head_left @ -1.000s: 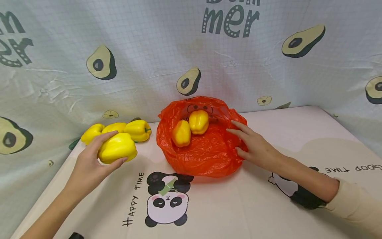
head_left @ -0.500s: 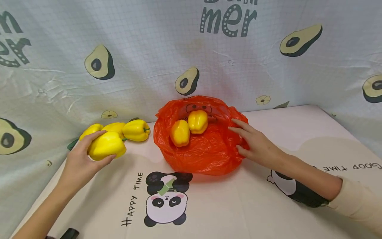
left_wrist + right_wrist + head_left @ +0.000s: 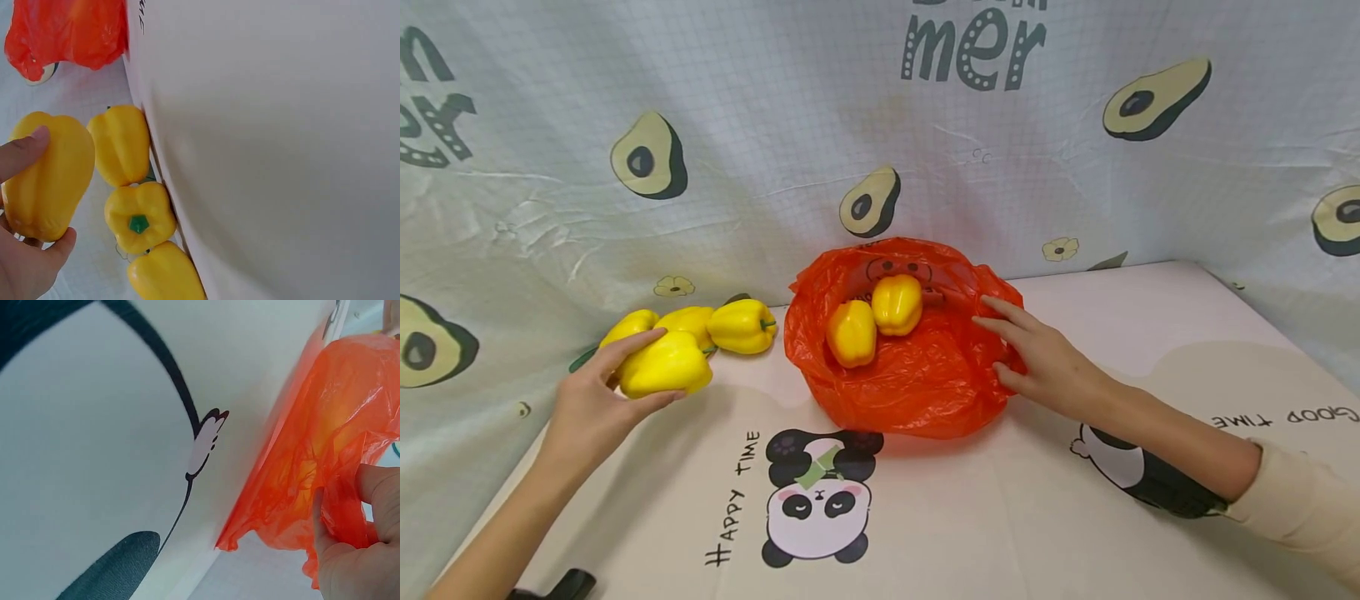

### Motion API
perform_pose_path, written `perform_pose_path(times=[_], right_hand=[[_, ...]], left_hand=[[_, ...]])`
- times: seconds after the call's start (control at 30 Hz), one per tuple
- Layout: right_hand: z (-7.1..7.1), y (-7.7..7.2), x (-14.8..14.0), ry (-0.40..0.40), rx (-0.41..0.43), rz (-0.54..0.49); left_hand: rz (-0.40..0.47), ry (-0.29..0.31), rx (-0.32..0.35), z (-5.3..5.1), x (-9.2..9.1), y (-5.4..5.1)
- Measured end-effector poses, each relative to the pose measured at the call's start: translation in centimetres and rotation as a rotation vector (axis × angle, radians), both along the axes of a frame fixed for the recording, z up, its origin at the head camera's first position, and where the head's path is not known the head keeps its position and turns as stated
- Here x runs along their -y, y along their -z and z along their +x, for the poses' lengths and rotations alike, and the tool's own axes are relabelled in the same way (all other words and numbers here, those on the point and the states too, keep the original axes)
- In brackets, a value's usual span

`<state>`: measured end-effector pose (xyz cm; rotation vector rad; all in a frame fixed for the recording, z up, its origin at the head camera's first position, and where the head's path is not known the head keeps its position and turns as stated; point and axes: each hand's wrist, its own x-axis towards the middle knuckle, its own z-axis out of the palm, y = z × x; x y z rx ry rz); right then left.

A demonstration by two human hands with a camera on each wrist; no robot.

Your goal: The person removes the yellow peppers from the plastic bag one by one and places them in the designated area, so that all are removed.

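In the head view my left hand (image 3: 591, 400) grips a yellow bell pepper (image 3: 666, 365) above the table's left side, thumb below and fingers over it. Just behind it lie several more yellow bell peppers (image 3: 741, 326), partly hidden by the held one. A red plastic bag (image 3: 917, 404) stands with its mouth spread, and two yellow bell peppers (image 3: 897, 306) lie inside against its left and back. My right hand (image 3: 1048, 367) holds the bag's right rim; in the right wrist view a fold of film is between thumb and fingers (image 3: 320, 519).
The pale table cover (image 3: 955, 517) has printed pandas and lettering. A white curtain with printed avocados (image 3: 868, 202) hangs right behind the bag and peppers. A dark object (image 3: 571, 585) shows at the lower left edge near the left forearm.
My left hand has moved left with the bell pepper, toward the other peppers, and has nearly stopped. The right hand stays at the bag's rim.
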<state>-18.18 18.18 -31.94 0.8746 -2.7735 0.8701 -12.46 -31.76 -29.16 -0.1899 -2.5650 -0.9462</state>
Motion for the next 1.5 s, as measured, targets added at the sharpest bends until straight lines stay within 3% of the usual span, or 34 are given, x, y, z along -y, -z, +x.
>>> perform_pose_path(times=[0.3,0.6,0.9,1.17,1.5], right_hand=[[0.1,0.2,0.0,0.001,-0.007,-0.001],[0.1,0.3,0.0,0.007,-0.009,0.003],[0.1,0.4,-0.1,0.006,-0.017,0.0],[0.1,0.4,-0.1,0.005,-0.02,-0.002],[0.1,0.5,-0.1,0.009,-0.026,-0.002]], left_hand=[[-0.014,-0.004,-0.012,-0.1,1.4,0.5],[-0.054,-0.102,0.04,-0.2,3.0,0.7],[-0.063,-0.152,0.014,-0.5,4.3,1.1],[0.032,-0.218,0.115,-0.6,6.1,1.5],[0.036,-0.242,0.157,-0.5,6.6,1.8]])
